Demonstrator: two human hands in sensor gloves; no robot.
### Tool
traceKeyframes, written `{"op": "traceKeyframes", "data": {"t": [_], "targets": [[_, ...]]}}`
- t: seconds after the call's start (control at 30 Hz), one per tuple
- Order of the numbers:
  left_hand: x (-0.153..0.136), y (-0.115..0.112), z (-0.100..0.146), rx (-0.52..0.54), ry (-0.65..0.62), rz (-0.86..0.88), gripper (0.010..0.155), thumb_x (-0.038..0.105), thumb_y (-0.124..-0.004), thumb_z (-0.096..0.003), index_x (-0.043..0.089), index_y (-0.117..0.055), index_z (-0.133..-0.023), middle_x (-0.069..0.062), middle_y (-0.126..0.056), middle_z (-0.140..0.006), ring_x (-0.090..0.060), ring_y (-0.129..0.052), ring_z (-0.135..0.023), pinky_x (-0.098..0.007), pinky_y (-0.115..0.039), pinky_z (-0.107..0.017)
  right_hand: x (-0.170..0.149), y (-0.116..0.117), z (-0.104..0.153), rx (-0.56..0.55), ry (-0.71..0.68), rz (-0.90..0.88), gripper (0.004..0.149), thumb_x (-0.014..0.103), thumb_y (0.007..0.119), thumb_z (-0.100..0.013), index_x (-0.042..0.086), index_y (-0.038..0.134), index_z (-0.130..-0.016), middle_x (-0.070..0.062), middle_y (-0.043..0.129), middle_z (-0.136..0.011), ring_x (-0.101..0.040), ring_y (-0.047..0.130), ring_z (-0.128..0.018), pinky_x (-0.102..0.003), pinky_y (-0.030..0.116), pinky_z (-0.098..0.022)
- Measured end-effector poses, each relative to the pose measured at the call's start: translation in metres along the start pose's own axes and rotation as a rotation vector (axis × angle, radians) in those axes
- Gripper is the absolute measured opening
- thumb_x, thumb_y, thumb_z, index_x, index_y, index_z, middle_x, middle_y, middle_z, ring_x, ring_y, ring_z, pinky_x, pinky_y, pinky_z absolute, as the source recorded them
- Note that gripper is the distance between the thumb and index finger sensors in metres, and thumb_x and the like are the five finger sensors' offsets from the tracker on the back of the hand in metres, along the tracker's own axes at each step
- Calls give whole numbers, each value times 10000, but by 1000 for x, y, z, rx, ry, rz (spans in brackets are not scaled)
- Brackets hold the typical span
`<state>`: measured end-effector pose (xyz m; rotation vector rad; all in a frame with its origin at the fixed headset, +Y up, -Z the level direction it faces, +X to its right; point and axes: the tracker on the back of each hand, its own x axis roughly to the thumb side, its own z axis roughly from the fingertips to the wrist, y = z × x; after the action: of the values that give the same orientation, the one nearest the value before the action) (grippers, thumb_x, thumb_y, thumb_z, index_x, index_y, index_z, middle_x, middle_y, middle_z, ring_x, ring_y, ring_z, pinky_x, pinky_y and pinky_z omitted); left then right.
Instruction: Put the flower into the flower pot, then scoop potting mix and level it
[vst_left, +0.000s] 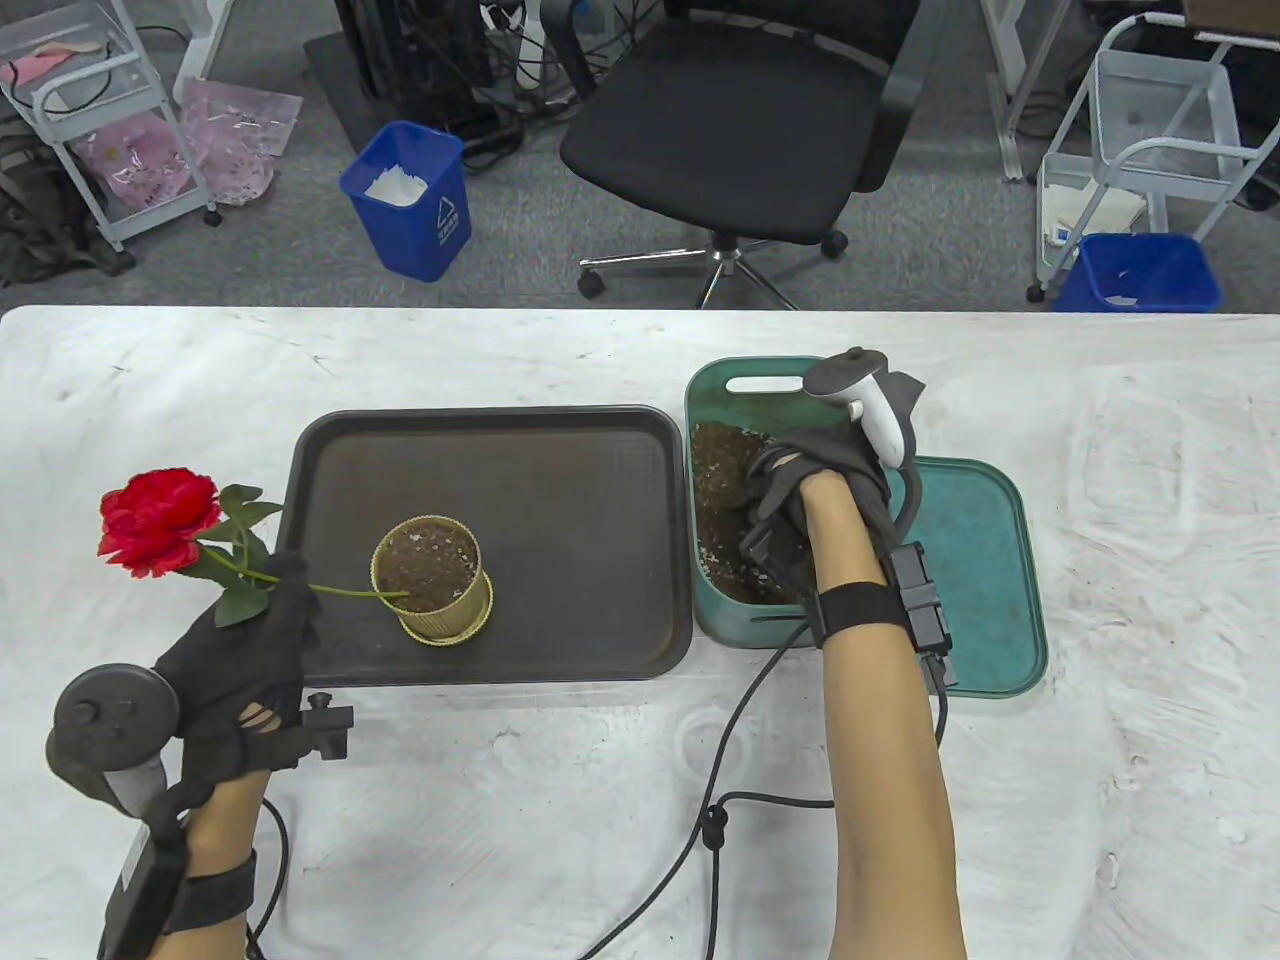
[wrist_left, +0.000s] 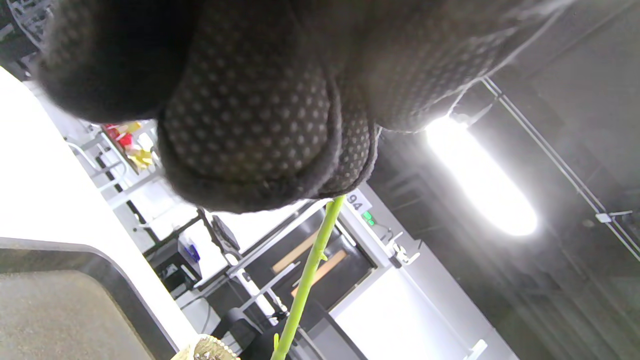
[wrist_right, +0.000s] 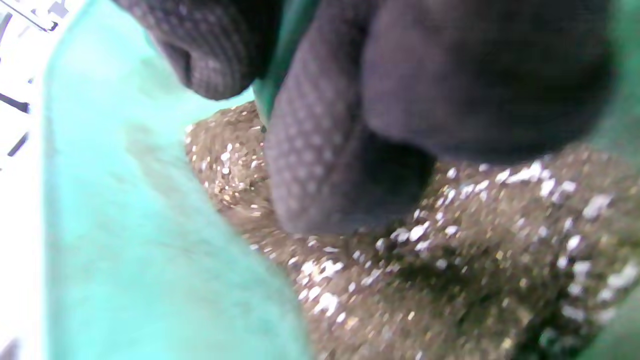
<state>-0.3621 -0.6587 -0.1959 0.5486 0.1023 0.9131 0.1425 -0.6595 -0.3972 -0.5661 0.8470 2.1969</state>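
Note:
My left hand (vst_left: 262, 605) pinches the green stem of a red flower (vst_left: 160, 520) at the tray's left edge. The stem lies nearly level and its tip touches the soil in the gold flower pot (vst_left: 435, 580). From the left wrist the stem (wrist_left: 310, 265) runs out from under my fingers (wrist_left: 250, 125) towards the pot rim (wrist_left: 210, 350). My right hand (vst_left: 775, 500) is down in the green bin (vst_left: 720, 385), on the potting mix (vst_left: 718, 465). Its fingers (wrist_right: 320, 150) curl round a thin green scoop handle (wrist_right: 272, 95) above the mix (wrist_right: 450, 260).
The pot stands on a dark tray (vst_left: 580, 500), with the bin to its right. A teal lid (vst_left: 985, 560) lies beside the bin. A glove cable (vst_left: 715, 800) trails over the near table. An office chair (vst_left: 740, 130) stands beyond the far edge.

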Motion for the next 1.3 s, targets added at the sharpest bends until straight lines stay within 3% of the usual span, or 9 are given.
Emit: {"op": "traceKeyframes", "data": {"t": [0.47,0.93,1.13,1.3], "targets": [[0,-1,0,-6,2,13,415,449,-888,-415,221,-960,-753,30,-1077,-549,-136,-1135,-218,-320,-963,-236,-33,-6,26,57,-54,-307,538,281,711,-418,-11,699,-870,-148,970,-593,-256,1083,-235,-344,969,-84],[0,-2,-1,-18,6,35,414,450,-886,-416,224,-957,-755,31,-1075,-552,-135,-1134,-222,-319,-964,-238,-62,-11,79,-73,-151,-541,534,286,715,-413,-1,706,-863,-147,975,-586,-257,1085,-226,-344,971,-74],[0,-2,-1,-18,13,42,414,451,-886,-417,223,-957,-755,31,-1075,-552,-135,-1134,-222,-318,-964,-239,-56,-9,102,-78,-224,-535,532,291,719,-415,-1,711,-859,-146,978,-581,-252,1086,-218,-342,971,-68],[0,-3,-1,-21,11,45,414,451,-885,-417,224,-956,-756,32,-1074,-553,-135,-1134,-223,-319,-964,-240,-31,16,116,-3,-329,-481,530,295,721,-419,-2,713,-858,-146,981,-579,-251,1087,-214,-338,972,-64]]}}
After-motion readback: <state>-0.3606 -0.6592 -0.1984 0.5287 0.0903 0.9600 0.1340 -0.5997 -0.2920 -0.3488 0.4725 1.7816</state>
